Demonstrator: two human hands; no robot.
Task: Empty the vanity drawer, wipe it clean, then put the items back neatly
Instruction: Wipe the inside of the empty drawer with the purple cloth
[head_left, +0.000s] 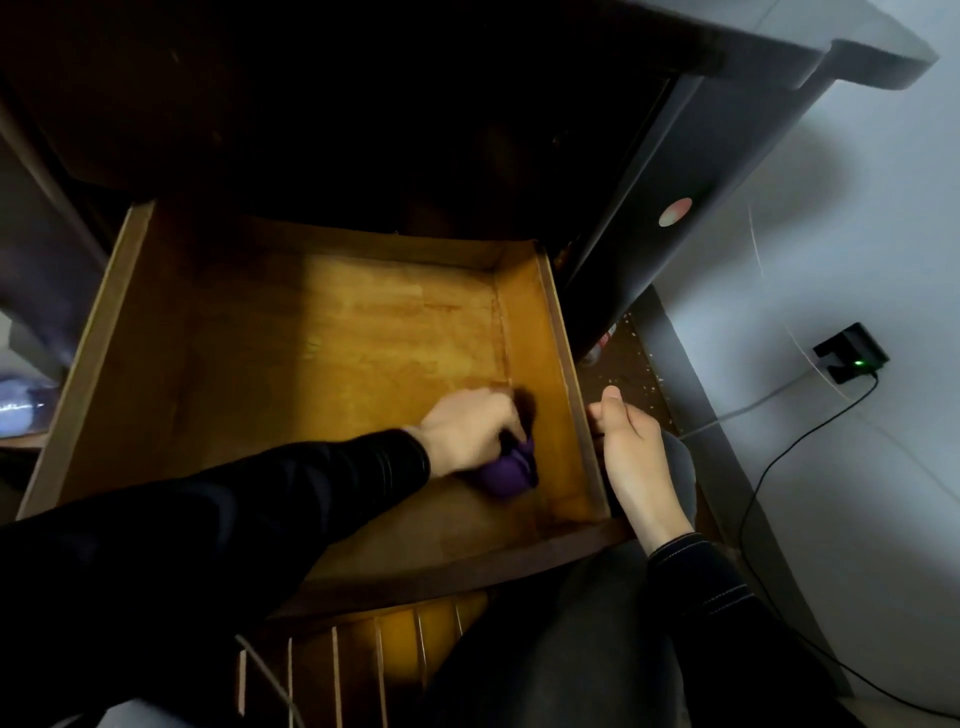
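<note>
The wooden vanity drawer (322, 332) is pulled out wide, and nothing lies on its orange-brown floor except a purple cloth (506, 475). My left hand (467, 428) grips that bunched cloth and presses it onto the floor near the front right corner. My right hand (631, 457) holds the right side wall of the drawer (571, 374) from outside, thumb on the rim and fingers hidden behind the wood. Both forearms are in dark sleeves.
The dark vanity body (649, 218) rises behind and to the right of the drawer. A lower drawer with slatted dividers (379, 660) shows below. On the floor at right lie a black charger with a green light (852, 358) and its cables (769, 483).
</note>
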